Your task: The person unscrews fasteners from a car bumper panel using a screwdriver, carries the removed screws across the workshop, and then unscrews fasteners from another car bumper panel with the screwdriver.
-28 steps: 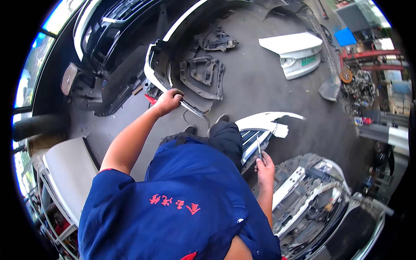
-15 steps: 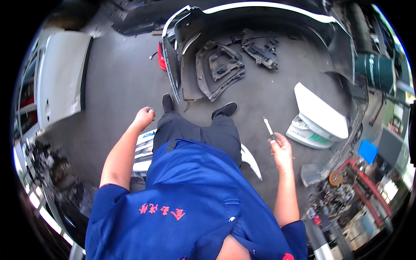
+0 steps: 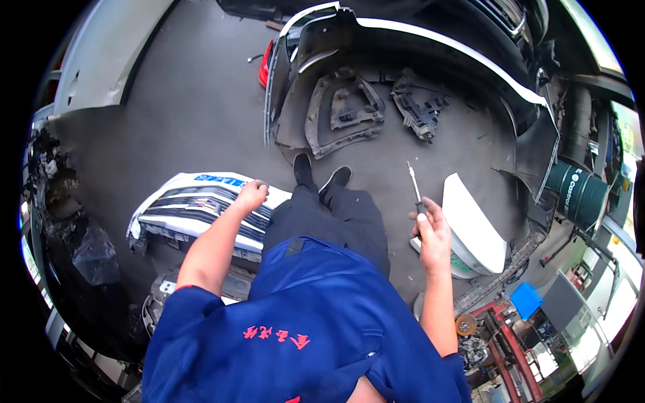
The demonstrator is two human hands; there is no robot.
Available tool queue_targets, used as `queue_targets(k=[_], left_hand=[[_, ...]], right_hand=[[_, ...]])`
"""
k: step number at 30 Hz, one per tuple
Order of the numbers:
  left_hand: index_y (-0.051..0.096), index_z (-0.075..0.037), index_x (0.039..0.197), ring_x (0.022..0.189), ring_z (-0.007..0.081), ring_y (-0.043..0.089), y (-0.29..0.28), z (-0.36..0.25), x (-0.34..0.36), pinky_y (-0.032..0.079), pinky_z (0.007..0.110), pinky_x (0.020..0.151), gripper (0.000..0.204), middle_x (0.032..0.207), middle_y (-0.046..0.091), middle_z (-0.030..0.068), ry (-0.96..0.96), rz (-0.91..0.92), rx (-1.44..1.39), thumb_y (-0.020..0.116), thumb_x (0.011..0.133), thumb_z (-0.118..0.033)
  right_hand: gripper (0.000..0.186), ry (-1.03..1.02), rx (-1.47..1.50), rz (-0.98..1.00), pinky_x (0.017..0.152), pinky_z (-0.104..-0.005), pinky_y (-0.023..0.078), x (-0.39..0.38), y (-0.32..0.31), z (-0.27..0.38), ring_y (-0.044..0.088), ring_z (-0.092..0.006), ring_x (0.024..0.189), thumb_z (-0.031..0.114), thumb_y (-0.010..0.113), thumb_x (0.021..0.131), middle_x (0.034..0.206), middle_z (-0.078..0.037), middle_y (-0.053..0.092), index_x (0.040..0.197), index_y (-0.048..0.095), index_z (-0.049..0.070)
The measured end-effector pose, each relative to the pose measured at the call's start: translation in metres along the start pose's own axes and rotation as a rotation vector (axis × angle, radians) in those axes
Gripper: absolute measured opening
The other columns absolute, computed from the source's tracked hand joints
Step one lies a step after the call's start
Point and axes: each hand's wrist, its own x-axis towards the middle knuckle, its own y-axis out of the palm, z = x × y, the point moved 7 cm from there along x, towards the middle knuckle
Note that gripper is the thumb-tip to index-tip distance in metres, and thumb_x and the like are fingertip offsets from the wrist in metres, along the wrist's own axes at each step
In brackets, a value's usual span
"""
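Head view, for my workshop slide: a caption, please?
Right hand holds a screwdriver, with car body parts on the floor.

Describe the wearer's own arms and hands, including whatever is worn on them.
The left sleeve and right sleeve are short and dark blue, with thin red edging at the left cuff. Below them, the left forearm and right forearm are bare. The left hand and right hand are ungloved; no watch shows.
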Motion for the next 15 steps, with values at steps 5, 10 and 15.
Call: queue_targets(k=[5,10,15], left_hand=[[0.070,0.001,0.108,0.104,0.0400,0.067,0.029,-0.049,0.019,0.050,0.044,0.095,0.037,0.107,0.071,0.0233,0.060,-0.141,0.358,0.051,0.090,-0.026],[0.066,0.004,0.114,0.089,0.0199,0.069,0.090,-0.138,0.013,0.055,0.032,0.083,0.031,0.097,0.072,0.0139,0.111,-0.014,-0.149,0.052,0.096,-0.018],[0.064,0.004,0.113,0.082,0.0174,0.067,0.144,-0.154,0.057,0.053,0.031,0.078,0.028,0.090,0.070,0.0103,0.127,-0.041,-0.434,0.051,0.100,-0.018]], right_hand=[[0.041,0.134,-0.012,-0.036,0.065,-0.0224,0.047,-0.014,-0.054,-0.046,0.053,-0.0071,0.070,0.008,0.057,0.098,0.100,-0.008,0.067,0.137,0.052,-0.001],[0.043,0.345,-0.137,0.073,0.064,-0.0234,0.046,0.067,-0.076,-0.070,0.054,-0.0070,0.070,0.010,0.058,0.098,0.099,-0.008,0.068,0.138,0.049,-0.001],[0.045,0.152,-0.316,0.151,0.066,-0.0230,0.045,0.202,-0.070,-0.031,0.052,-0.0060,0.072,0.012,0.058,0.098,0.104,-0.007,0.067,0.140,0.048,-0.002]])
